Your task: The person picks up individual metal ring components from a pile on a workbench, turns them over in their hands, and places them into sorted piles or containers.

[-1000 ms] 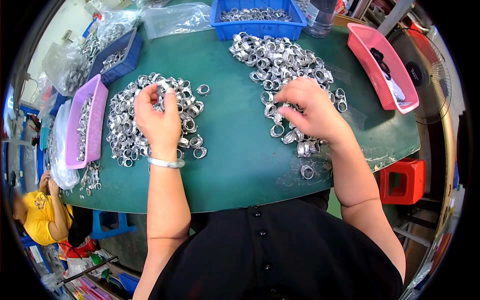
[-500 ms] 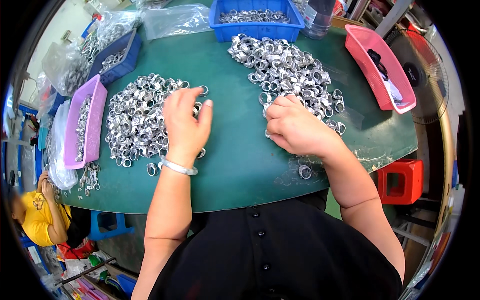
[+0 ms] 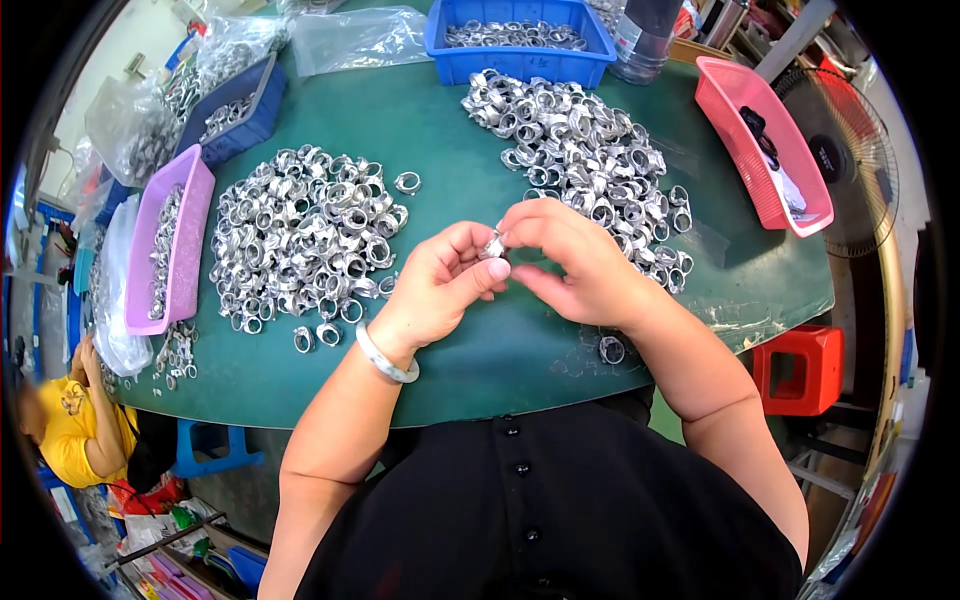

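Observation:
Both hands meet over the middle of the table. My left hand [image 3: 440, 285], with a pale bangle [image 3: 385, 352] on its wrist, pinches a small silvery metal ring [image 3: 493, 247] between thumb and fingers. My right hand [image 3: 580, 262] has its curled fingertips against the ring's upper right side, so the two hands hold it together. To the left lies a wide heap of similar rings [image 3: 300, 230]. Another long heap of rings [image 3: 580, 140] reaches from the far side down behind my right hand. One loose ring [image 3: 407, 183] lies between the heaps, and another ring [image 3: 611, 349] near the front edge.
On the green table [image 3: 450, 385], a blue bin [image 3: 520, 68] of rings stands at the back, beside a bottle [image 3: 640, 45]. Purple [image 3: 190, 240] and dark blue [image 3: 240, 130] bins are left, a pink basket [image 3: 760, 150] right. A person in yellow [image 3: 85, 430] works at the far left.
My left hand has moved right and down from the left heap, and my right hand left from the right heap. They now meet at a ring.

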`<action>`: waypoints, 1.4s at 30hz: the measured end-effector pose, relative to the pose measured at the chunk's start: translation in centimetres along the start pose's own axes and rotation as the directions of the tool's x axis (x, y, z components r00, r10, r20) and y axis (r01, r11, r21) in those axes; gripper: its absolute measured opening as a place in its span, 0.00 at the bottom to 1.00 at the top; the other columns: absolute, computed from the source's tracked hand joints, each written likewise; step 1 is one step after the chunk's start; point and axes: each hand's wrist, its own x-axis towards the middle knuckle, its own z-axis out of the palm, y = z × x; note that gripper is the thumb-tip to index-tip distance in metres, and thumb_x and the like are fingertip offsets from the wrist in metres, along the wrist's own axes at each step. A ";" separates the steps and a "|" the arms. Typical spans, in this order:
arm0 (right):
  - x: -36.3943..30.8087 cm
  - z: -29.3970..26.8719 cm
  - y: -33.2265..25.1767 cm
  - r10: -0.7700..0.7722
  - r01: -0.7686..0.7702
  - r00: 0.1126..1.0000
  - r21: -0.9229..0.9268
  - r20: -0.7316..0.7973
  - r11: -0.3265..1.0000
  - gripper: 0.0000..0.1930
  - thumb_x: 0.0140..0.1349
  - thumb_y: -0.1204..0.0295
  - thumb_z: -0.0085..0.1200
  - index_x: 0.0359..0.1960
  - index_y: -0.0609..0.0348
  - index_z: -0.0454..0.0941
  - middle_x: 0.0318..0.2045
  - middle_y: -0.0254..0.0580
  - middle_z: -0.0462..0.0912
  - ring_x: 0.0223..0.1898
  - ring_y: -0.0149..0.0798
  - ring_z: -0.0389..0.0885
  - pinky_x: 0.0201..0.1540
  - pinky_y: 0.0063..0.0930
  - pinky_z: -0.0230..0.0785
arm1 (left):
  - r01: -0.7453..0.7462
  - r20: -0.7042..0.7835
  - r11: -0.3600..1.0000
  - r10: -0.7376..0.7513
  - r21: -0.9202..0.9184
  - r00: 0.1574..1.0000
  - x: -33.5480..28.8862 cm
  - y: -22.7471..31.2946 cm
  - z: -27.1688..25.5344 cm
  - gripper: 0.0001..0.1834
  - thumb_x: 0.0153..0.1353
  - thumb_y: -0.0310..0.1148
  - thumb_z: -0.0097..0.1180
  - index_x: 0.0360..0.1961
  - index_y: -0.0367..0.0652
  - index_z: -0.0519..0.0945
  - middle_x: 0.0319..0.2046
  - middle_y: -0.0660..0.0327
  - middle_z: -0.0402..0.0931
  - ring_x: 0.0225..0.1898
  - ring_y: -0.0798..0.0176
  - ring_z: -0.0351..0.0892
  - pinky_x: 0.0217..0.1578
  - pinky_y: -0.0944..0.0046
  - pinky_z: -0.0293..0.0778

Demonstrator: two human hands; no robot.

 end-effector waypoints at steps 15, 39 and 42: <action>-0.6 -0.1 0.4 0.248 -0.253 0.967 0.162 0.050 0.954 0.11 0.52 0.81 0.59 0.38 0.60 0.77 0.29 0.39 0.79 0.31 0.37 0.80 0.34 0.28 0.73 | -0.188 -0.115 0.718 0.350 0.671 0.930 -0.1 0.4 0.3 0.16 0.50 0.24 0.67 0.40 0.39 0.76 0.29 0.66 0.76 0.29 0.75 0.73 0.30 0.73 0.71; -0.6 -0.1 0.8 0.224 -0.224 0.974 0.113 0.007 0.968 0.15 0.49 0.80 0.62 0.40 0.60 0.77 0.33 0.40 0.78 0.33 0.39 0.79 0.35 0.29 0.73 | -0.292 -0.039 0.835 0.349 0.466 0.936 -0.1 -0.9 0.0 0.19 0.60 0.24 0.56 0.50 0.38 0.65 0.36 0.56 0.79 0.37 0.66 0.80 0.39 0.67 0.77; -0.6 -0.1 0.9 0.220 -0.219 0.975 0.092 -0.001 0.971 0.15 0.48 0.80 0.62 0.40 0.60 0.77 0.33 0.40 0.78 0.34 0.40 0.79 0.35 0.29 0.73 | -0.307 -0.007 0.864 0.337 0.400 0.941 0.0 -1.1 -0.1 0.19 0.61 0.24 0.54 0.51 0.38 0.63 0.36 0.57 0.79 0.37 0.68 0.79 0.40 0.68 0.75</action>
